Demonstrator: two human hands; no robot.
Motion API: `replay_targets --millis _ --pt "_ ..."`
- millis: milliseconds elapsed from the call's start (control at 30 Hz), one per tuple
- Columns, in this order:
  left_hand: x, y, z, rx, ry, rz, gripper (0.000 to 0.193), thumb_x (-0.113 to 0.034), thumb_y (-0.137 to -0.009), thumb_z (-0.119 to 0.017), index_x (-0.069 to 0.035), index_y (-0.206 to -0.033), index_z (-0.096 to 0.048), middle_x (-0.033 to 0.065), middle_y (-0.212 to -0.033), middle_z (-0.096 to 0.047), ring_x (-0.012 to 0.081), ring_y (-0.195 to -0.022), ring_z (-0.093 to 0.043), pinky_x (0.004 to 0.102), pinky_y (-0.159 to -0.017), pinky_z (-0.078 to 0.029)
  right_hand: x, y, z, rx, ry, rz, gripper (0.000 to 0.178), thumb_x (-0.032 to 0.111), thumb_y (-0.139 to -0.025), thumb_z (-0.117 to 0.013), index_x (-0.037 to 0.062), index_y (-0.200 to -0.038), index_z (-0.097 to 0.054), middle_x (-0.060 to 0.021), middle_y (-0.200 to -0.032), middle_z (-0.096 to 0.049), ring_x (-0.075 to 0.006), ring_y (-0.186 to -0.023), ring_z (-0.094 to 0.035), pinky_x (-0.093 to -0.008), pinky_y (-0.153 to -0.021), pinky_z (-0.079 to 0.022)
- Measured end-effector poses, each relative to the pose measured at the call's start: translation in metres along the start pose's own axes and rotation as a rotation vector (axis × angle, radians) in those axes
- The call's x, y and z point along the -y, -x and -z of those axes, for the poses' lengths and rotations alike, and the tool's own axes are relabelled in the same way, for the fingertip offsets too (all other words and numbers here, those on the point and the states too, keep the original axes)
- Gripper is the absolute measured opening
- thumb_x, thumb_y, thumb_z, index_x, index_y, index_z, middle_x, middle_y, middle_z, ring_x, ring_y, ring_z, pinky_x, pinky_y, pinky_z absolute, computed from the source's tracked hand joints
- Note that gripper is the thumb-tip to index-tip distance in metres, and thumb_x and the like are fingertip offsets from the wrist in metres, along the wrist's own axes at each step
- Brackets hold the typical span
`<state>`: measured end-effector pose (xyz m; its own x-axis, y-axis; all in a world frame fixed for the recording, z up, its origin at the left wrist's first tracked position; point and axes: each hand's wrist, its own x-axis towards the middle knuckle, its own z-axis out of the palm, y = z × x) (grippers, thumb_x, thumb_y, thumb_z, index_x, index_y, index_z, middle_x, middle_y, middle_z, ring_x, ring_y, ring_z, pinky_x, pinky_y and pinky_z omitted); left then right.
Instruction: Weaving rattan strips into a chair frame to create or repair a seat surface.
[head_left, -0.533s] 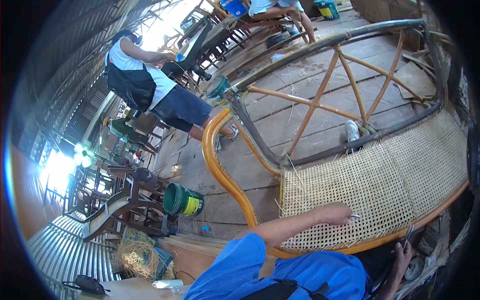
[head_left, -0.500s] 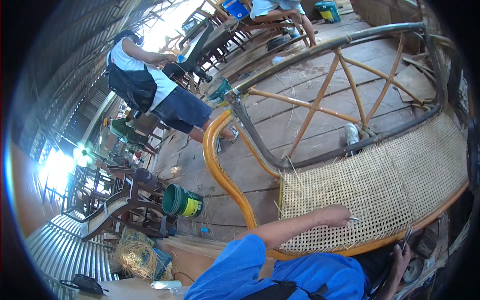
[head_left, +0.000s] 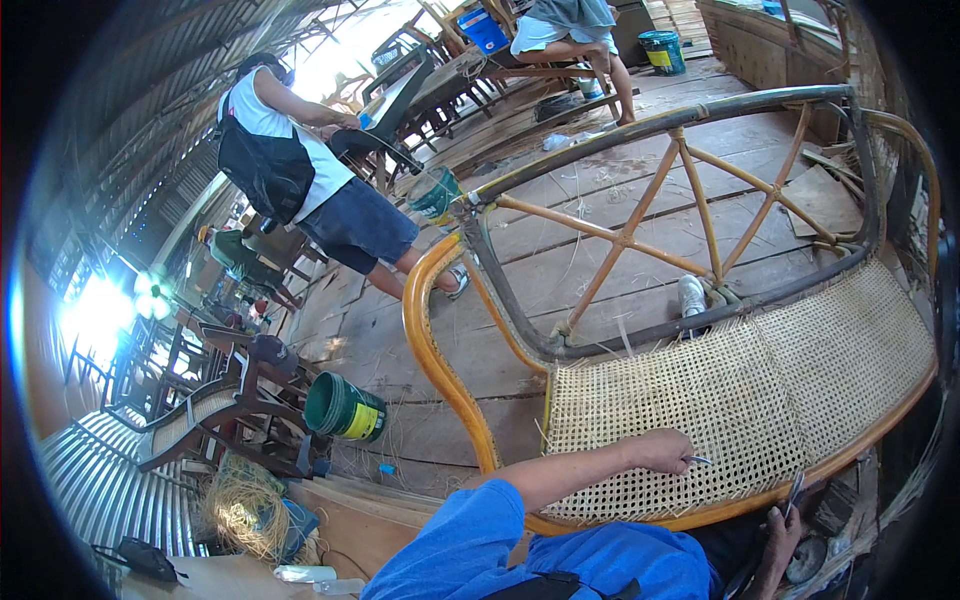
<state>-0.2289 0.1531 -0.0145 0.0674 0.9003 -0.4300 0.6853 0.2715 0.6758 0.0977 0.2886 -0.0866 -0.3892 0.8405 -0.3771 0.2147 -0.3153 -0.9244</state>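
Woven cane webbing (head_left: pixel 690 390) covers the seat of a curved rattan bench, with loose strand ends along its edges. Over the webbing, my left hand (head_left: pixel 662 452) is closed round a small tool, whose pointed metal tip (head_left: pixel 699 460) sticks out to the right. The rest of that tool is hidden in the fist. Beside the near orange rim (head_left: pixel 715 513), my right hand (head_left: pixel 781 538) grips a dark, slim metal hand tool (head_left: pixel 796 488) pointing up towards the seat edge. Its exact kind is unclear.
The bench's dark back frame (head_left: pixel 650 126) with crossed poles rises beyond the seat. A green bucket (head_left: pixel 345 407) lies tilted at left, near a heap of cane strands (head_left: pixel 250 510). A person with a black backpack (head_left: pixel 262 170) stands at far left; others are farther back.
The whole view has shifted slightly. My left hand remains over the webbing with its tool, and my right hand still holds its tool by the near rim.
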Motion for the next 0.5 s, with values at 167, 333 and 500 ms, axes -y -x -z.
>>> replay_targets --millis 167,333,500 --pt "0.011 0.004 -0.002 -0.060 -0.091 0.019 0.020 -0.023 -0.078 -0.062 -0.003 -0.079 -0.066 0.0162 -0.071 -0.063 0.0321 -0.068 -0.063 0.0450 -0.064 -0.049 0.008 0.002 -0.006 0.012 0.001 -0.023 0.030 0.019 -0.085 -0.061 0.0028 -0.110 -0.054 0.0025 -0.076 -0.051 -0.0068 -0.057 -0.050 -0.0206 -0.051 -0.041" --pt "0.030 0.020 0.016 -0.028 -0.151 0.076 0.026 -0.030 -0.085 -0.061 -0.005 -0.083 -0.065 0.0111 -0.071 -0.064 0.0268 -0.067 -0.062 0.0420 -0.064 -0.048 0.018 0.006 -0.008 0.009 0.015 -0.014 0.026 0.019 -0.085 -0.061 0.0035 -0.106 -0.056 0.0024 -0.076 -0.051 -0.0069 -0.058 -0.050 -0.0206 -0.053 -0.041" --pt "0.061 0.045 0.049 -0.021 -0.164 0.250 0.022 -0.027 -0.084 -0.063 -0.006 -0.084 -0.067 0.0103 -0.070 -0.063 0.0225 -0.068 -0.063 0.0393 -0.066 -0.050 0.011 0.007 0.001 0.042 -0.007 -0.021 0.024 0.019 -0.085 -0.061 0.0038 -0.103 -0.057 0.0026 -0.076 -0.052 -0.0070 -0.059 -0.050 -0.0206 -0.054 -0.041"
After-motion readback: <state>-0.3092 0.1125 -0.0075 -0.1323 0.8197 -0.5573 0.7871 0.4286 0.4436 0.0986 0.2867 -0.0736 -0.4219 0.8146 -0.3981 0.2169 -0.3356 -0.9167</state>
